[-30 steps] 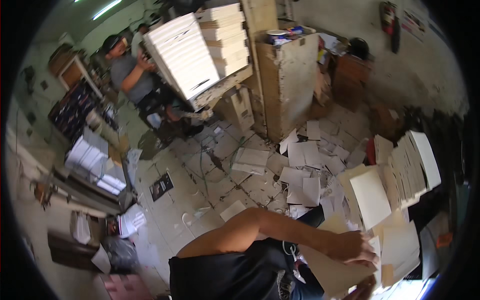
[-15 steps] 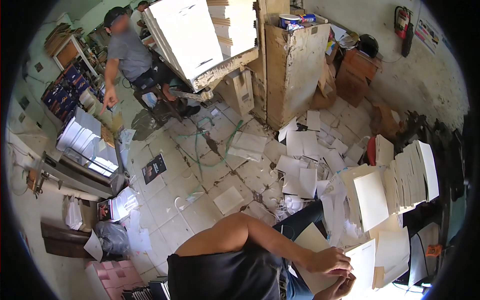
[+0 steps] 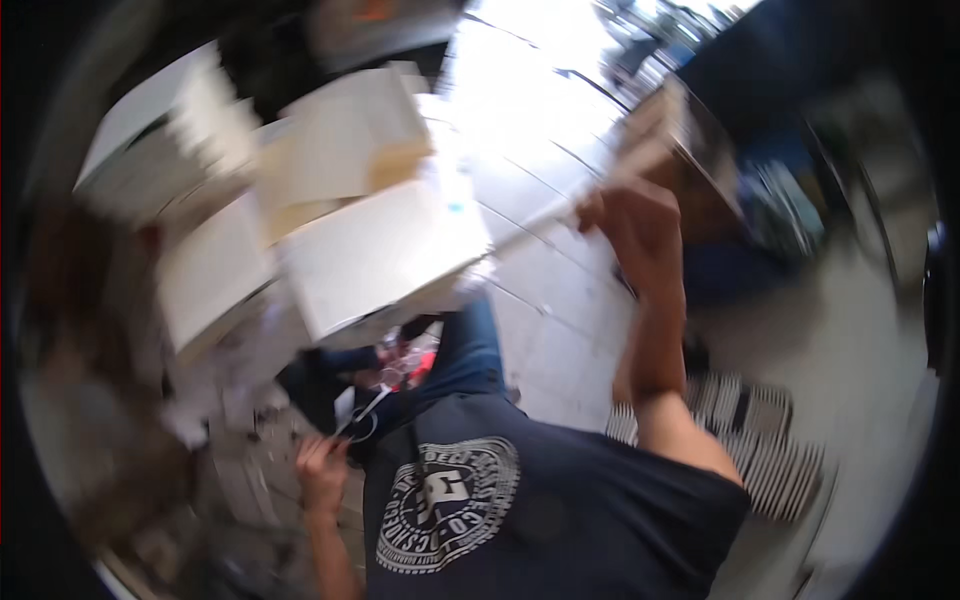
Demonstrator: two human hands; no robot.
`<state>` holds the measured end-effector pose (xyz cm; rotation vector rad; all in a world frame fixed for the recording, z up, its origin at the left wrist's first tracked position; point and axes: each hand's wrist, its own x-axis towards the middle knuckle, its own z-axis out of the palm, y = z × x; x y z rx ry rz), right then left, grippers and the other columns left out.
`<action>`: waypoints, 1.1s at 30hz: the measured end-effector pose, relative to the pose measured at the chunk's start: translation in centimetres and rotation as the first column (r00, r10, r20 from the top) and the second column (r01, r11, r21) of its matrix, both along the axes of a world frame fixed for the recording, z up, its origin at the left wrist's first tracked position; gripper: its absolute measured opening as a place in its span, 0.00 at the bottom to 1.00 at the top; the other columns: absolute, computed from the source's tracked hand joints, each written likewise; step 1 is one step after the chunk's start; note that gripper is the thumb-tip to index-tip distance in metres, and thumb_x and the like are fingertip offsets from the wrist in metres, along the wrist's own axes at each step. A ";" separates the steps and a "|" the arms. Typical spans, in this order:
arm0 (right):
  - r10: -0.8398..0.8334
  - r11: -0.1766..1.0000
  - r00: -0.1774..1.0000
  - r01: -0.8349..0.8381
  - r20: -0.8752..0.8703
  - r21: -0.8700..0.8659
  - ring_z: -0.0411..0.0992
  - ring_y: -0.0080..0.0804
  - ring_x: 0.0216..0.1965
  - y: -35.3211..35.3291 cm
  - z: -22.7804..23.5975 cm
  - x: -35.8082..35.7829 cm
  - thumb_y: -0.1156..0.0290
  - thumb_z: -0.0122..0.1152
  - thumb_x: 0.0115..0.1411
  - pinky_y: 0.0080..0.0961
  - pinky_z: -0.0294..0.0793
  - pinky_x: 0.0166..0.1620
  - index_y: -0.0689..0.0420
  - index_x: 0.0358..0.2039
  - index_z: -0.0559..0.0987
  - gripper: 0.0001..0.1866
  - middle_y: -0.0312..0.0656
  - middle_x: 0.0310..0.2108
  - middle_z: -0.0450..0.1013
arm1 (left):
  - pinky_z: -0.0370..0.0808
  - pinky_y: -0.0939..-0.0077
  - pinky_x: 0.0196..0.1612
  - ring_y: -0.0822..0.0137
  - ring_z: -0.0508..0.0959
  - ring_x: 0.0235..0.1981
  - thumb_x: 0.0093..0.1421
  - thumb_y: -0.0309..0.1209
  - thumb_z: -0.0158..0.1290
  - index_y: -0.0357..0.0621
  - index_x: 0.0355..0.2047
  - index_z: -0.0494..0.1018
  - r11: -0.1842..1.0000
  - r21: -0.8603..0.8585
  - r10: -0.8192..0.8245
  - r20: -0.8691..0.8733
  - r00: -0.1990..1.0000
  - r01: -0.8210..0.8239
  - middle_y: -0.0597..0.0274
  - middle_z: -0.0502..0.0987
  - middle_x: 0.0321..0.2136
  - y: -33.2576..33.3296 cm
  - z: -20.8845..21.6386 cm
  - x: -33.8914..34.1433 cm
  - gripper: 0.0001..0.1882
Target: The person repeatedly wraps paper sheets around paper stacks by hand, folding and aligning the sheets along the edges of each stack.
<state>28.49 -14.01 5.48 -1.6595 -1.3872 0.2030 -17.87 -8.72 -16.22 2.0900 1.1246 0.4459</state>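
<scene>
My left hand (image 3: 322, 470) is low on the left beside my dark shirt, its fingers closed on a thin white strip (image 3: 368, 408) that rises toward my lap. Out to the right, my raised right hand (image 3: 640, 215) is blurred, with its fingers curled in. A pale streak reaches from those fingers toward the paper stack; blur hides whether it is held. In front of my knees lies a stack of white sheets (image 3: 380, 260), apart from both hands. Cream-coloured sheets (image 3: 345, 140) lie just behind it.
More stacked paper (image 3: 170, 130) stands at the far left, with another white stack (image 3: 215, 270) nearer. A brown cardboard box (image 3: 670, 140) is beyond my right hand. Striped piles (image 3: 750, 430) sit on the right, near my elbow. Tiled floor (image 3: 540, 170) shows bright between stacks and box.
The view has swung round to the right, bringing the paper stacks to the left. My hands, together at a white sheet before, are now far apart, the right one raised.
</scene>
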 end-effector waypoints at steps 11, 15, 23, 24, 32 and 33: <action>-0.044 0.843 0.937 0.221 -0.347 0.490 0.78 0.23 0.38 3.5 -4.2 0.3 0.76 0.66 0.61 0.21 0.77 0.42 0.60 0.47 0.73 0.15 0.38 0.33 0.78 | 0.68 0.61 0.56 0.62 0.75 0.52 0.74 0.45 0.42 0.33 0.57 0.69 0.962 -0.258 0.220 0.544 0.810 -0.088 0.53 0.78 0.48 8.8 -0.7 6.0 0.26; 0.094 0.921 0.934 0.050 -0.345 0.387 0.73 0.19 0.30 6.3 -8.0 -7.0 0.73 0.67 0.61 0.24 0.72 0.34 0.63 0.34 0.79 0.07 0.40 0.27 0.77 | 0.69 0.67 0.54 0.64 0.76 0.47 0.74 0.49 0.37 0.35 0.64 0.61 0.867 -0.489 0.434 0.837 0.334 0.099 0.56 0.78 0.45 7.5 10.3 13.9 0.30; 0.149 0.948 0.909 -0.020 -0.388 0.317 0.73 0.24 0.29 7.1 -13.4 -5.6 0.73 0.66 0.61 0.29 0.72 0.37 0.64 0.30 0.78 0.08 0.41 0.24 0.75 | 0.76 0.83 0.42 0.69 0.82 0.37 0.69 0.42 0.51 0.32 0.60 0.65 0.906 0.413 -0.087 0.392 0.916 -0.091 0.51 0.83 0.40 14.4 6.3 10.9 0.28; 0.155 0.912 0.868 0.058 -0.472 0.406 0.73 0.27 0.30 7.3 -14.0 -5.2 0.77 0.64 0.61 0.29 0.73 0.39 0.65 0.31 0.78 0.05 0.42 0.26 0.75 | 0.77 0.84 0.39 0.70 0.83 0.35 0.68 0.40 0.53 0.31 0.58 0.67 0.882 0.466 -0.091 0.326 0.941 -0.076 0.51 0.83 0.39 14.2 5.8 11.0 0.26; -0.005 0.931 0.739 0.250 -0.674 0.267 0.75 0.23 0.40 3.2 -14.6 0.7 0.77 0.55 0.68 0.21 0.73 0.48 0.68 0.46 0.79 0.10 0.40 0.38 0.79 | 0.74 0.85 0.35 0.77 0.78 0.31 0.66 0.28 0.58 0.36 0.42 0.76 0.877 -0.272 0.475 0.611 0.633 -0.396 0.64 0.81 0.31 9.3 0.4 14.7 0.09; 0.009 0.955 0.727 0.196 -0.687 0.221 0.75 0.22 0.40 3.4 -15.7 0.5 0.77 0.55 0.68 0.21 0.72 0.48 0.68 0.46 0.79 0.10 0.40 0.38 0.79 | 0.75 0.84 0.36 0.77 0.78 0.29 0.65 0.29 0.59 0.34 0.41 0.77 0.865 -0.246 0.491 0.587 0.643 -0.437 0.64 0.81 0.31 8.8 0.3 14.5 0.10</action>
